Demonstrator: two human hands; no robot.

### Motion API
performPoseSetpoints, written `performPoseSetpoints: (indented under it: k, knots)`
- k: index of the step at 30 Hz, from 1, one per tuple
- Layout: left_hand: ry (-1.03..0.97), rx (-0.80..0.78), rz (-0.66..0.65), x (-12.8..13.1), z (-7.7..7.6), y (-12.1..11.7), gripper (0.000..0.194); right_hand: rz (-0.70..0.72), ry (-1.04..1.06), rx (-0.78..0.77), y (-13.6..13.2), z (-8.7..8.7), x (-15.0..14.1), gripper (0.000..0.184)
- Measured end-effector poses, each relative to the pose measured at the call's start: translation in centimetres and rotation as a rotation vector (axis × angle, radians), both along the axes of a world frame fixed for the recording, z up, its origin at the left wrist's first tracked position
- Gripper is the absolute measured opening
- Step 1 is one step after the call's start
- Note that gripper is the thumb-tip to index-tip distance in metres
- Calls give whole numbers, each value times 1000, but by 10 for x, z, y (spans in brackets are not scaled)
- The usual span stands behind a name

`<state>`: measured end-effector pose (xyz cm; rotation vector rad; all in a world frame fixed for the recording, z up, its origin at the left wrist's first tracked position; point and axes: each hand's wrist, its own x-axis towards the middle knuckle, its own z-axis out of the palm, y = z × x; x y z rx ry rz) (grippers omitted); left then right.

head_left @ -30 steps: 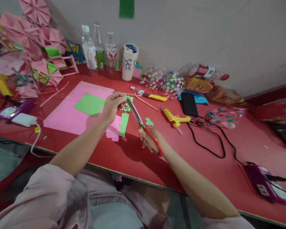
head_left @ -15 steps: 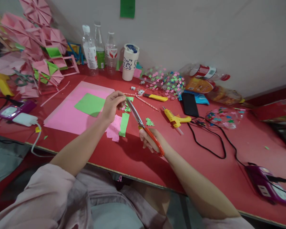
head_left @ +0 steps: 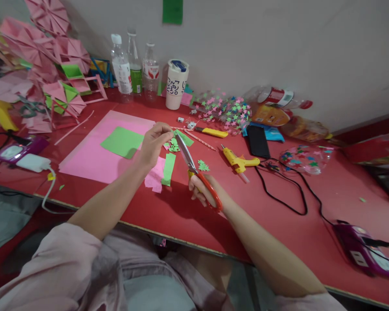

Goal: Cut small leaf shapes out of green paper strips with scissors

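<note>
My left hand (head_left: 156,140) is closed in a pinch on a small piece of green paper (head_left: 185,138), partly hidden by fingers and blades. My right hand (head_left: 202,190) is wrapped round the red handles of a pair of scissors (head_left: 188,160). Their blades point up and left, with the tips by the green paper near my left fingertips. Below lie small green paper cuttings (head_left: 173,146), a green paper strip (head_left: 168,169) and pink paper scraps (head_left: 154,175). A little heap of green cut-outs (head_left: 203,165) sits right of the blades.
A green square (head_left: 121,142) rests on a pink sheet (head_left: 87,160) at left. Behind stand bottles (head_left: 121,71) and a patterned cup (head_left: 175,86). To the right are a yellow cutter (head_left: 214,132), a glue gun (head_left: 238,161), a phone (head_left: 258,141) and a black cable (head_left: 282,202).
The green paper at my left fingertips has turned and now shows further right, behind the blades. The scissors have shifted slightly, and both hands stay almost in place.
</note>
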<state>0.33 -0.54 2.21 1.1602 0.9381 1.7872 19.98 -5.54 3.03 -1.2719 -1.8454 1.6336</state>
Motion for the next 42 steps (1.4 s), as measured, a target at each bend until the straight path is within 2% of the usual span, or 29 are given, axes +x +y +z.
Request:
performPoseSetpoints:
  k: [8,12,20,25,42]
  knots:
    - [-47,-6,-86,5,0,-3,8,24,26,-3,0,2,0,46]
    - [-35,-16,-77,6,3,-5,6,20,48,-4,-1,1,0,45]
    - [-109,-46,-41,16,-4,-7,8,-40,55,-51,-9,-5,-7,47]
    - [-103,-87,-33,18,-3,-9,8,-57,54,-53,-9,-4,-8,47]
    - [-115,-51,-37,17,-2,-8,9,-91,9,-11,-8,-6,-8,46]
